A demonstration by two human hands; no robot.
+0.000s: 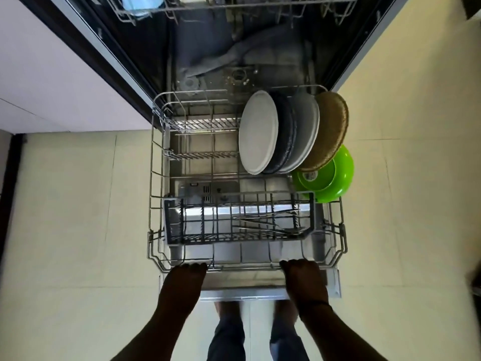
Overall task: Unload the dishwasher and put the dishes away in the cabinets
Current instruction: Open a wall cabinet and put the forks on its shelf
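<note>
With the left hand (188, 274) and right hand (302, 273) both curled over the lower rack (156, 178) front rail, the person should pull evenly so the standing plates (260, 131) do not rattle.

Left hand (188, 276), right hand (302, 274) forward, palms down, fingers curled, gripping.

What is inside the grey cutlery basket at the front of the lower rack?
The cutlery basket holds a few thin metal utensils lying flat toward its right end. Its left part shows nothing inside. The basket's bars cover the utensils, so their type is unclear.
</note>
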